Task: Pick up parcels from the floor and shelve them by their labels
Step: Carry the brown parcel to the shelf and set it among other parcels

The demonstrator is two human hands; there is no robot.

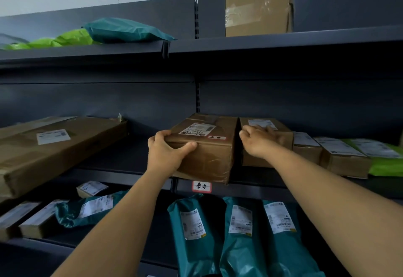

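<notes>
The left hand has its fingers closed on the cardboard parcel overhanging the middle shelf edge; the right hand, fingers loosely curled and empty, rests on the neighbouring box at 3 o'clock; releasing early risks the parcel tipping off.

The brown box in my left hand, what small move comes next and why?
Probably slide the brown box further back: its front corner overhangs the shelf edge. Left hand grips its corner; right hand rests on the neighbouring box.
</notes>
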